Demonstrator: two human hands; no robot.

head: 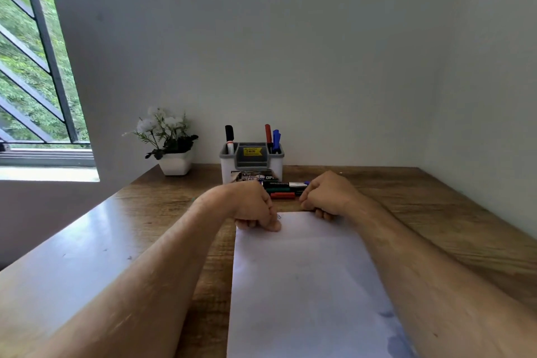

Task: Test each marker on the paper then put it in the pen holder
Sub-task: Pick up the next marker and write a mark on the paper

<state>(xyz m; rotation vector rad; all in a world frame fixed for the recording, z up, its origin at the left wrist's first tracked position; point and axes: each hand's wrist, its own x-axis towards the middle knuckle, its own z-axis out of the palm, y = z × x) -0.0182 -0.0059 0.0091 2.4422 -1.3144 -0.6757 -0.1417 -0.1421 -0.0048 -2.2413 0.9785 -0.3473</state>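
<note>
A white sheet of paper [308, 276] lies on the wooden desk, with a faint mark near its top left corner. My left hand [254, 206] rests on that corner with curled fingers and holds nothing that I can see. My right hand [328, 195] sits at the paper's top edge, also curled, with nothing visible in it. Between the hands lie several markers: a red one [282, 195], a green one [277, 190] and a blue-capped one [297, 184] whose end meets my right hand. Behind them the white pen holder [251, 167] carries a black marker [229, 136], a red marker [268, 132] and blue markers [276, 138].
A white pot of white flowers [174, 163] stands at the back left of the wooden desk [436, 212]. Torn marker packaging [252, 177] lies in front of the holder. Walls close the back and right sides, and a barred window [32, 67] is at the left.
</note>
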